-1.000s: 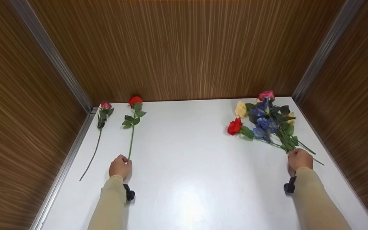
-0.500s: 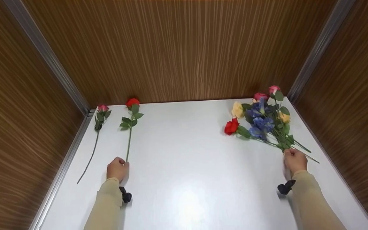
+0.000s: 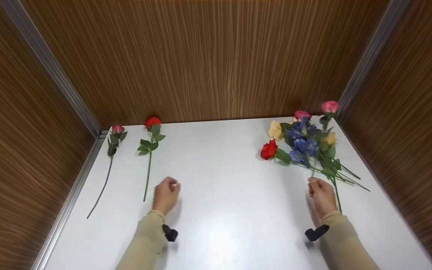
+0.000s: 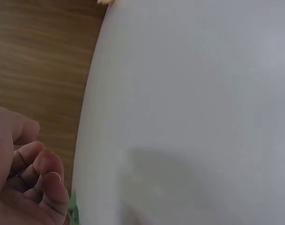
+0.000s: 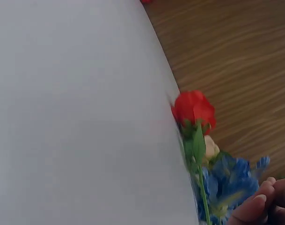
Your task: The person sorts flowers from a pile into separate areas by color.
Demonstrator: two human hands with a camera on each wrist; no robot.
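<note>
My left hand (image 3: 166, 194) is over the table right of the red rose (image 3: 152, 122), its fingers loosely curled with nothing between them; the left wrist view shows the fingers (image 4: 52, 190) bent in. The red rose's stem lies straight on the white table. A pink rose (image 3: 117, 129) lies further left, its stem bowed. My right hand (image 3: 321, 197) pinches a thin stem that runs up to the blue flowers (image 3: 305, 145), near the front of the pile. A pink rose (image 3: 329, 106) lies at the pile's far right, its stem passing beside the right wrist.
The pile also holds a red rose (image 3: 269, 150), a cream rose (image 3: 275, 130), a yellow flower (image 3: 329, 138) and another pink rose (image 3: 301, 114). Wood-grain panels (image 3: 216, 60) wall in the white table (image 3: 216, 168) at the back and sides.
My left hand lets go of the red rose's stem and shifts right. The right hand lets go of the pink rose, now at the pile's right, and moves left to a stem by the blue flowers.
</note>
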